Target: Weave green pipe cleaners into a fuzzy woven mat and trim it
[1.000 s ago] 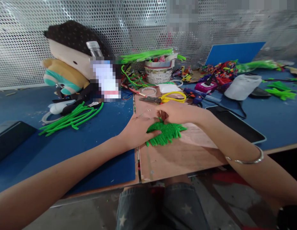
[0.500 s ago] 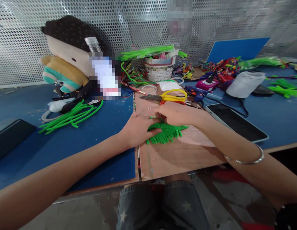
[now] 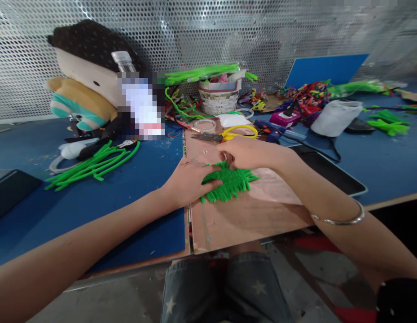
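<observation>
A woven mat of green pipe cleaners (image 3: 233,180), with fringed ends on its near and right sides, lies flat on the wooden board (image 3: 235,224). My left hand (image 3: 191,181) holds the mat down at its left edge, thumb and fingers over it. At the mat's far edge my right hand (image 3: 243,152) is bent in a pinch; the fingertips touch the pipe cleaners and partly hide what is between them. Just beyond the right hand lie yellow-handled scissors (image 3: 240,131), their blades pointing left.
Loose green pipe cleaners (image 3: 94,167) lie on the blue table (image 3: 151,233) at left, near a plush toy (image 3: 83,85). A white basket (image 3: 218,99) stands behind. To the right are a phone-like black tray (image 3: 332,168), a white roll (image 3: 336,117) and a purple device (image 3: 285,117).
The view has shifted slightly, moving everything a little left. My right hand has drawn back slightly from the mat, exposing more of its far part. My left hand stays on the mat.
</observation>
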Demonstrator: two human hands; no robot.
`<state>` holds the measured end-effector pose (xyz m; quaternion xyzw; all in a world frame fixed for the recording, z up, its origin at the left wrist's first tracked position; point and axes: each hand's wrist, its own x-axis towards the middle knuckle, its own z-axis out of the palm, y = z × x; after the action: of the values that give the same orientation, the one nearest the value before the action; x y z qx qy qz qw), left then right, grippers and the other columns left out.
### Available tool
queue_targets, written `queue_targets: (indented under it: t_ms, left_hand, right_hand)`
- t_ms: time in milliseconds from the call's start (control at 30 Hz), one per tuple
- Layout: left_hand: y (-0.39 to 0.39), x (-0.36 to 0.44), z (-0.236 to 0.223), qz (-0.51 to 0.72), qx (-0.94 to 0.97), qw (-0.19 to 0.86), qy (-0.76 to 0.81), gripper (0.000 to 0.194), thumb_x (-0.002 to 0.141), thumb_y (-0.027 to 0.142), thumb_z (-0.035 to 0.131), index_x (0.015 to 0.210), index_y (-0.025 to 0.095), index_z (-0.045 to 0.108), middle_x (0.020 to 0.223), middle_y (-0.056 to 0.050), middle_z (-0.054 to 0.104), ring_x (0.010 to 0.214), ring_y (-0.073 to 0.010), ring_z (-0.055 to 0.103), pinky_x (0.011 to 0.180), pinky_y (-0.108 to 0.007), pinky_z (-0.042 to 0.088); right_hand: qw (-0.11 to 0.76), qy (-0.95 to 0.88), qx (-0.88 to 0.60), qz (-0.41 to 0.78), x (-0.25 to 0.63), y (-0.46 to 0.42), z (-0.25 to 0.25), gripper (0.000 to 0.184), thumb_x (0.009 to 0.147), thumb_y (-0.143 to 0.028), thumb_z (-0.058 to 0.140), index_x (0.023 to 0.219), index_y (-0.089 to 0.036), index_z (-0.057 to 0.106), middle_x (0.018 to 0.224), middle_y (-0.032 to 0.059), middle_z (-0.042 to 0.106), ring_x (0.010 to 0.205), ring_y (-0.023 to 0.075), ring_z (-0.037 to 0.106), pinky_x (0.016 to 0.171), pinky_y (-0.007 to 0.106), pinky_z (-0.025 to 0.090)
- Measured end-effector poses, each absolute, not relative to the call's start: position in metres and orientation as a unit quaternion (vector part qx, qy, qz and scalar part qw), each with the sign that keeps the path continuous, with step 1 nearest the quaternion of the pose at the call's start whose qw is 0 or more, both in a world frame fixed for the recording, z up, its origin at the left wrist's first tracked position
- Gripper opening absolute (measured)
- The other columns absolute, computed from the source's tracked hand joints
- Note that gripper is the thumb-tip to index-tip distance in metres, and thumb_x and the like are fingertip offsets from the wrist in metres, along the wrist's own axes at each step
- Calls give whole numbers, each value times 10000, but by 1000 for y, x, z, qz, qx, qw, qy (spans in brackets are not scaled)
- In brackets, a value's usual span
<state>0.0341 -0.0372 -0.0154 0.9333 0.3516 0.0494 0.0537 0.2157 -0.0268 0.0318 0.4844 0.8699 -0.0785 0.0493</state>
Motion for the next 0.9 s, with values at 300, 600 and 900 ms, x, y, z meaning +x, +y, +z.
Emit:
queue_targets:
  t_ms: [300,600,900]
  left_hand:
    - [-36,34,-16,51,933,59,350,409,896,456,397,1216,239,529,1185,-66,627,1095,-271,550,841,-417,329]
    - [-37,34,-16,64,933,60,348,398,892,449,414,1201,234,543,1153,-72,644,1077,-266,563,843,-416,340]
    - [-37,34,-16,58,932,63,353,403,892,456,404,1191,231,553,1170,-71,635,1075,-276,566,840,-422,356]
  right_hand:
    - [72,859,500,-88,211,-31,35,297,681,-30,486,942,-136,583,827,67,637,694,144,538,568,244,301]
    - [58,862,499,-73,224,-25,36,268,643,-15,515,860,-160,577,791,25,617,668,117,512,581,237,292]
    - [135,847,511,-53,215,-32,36,287,688,-30,490,934,-139,590,893,76,623,759,161,534,575,250,304]
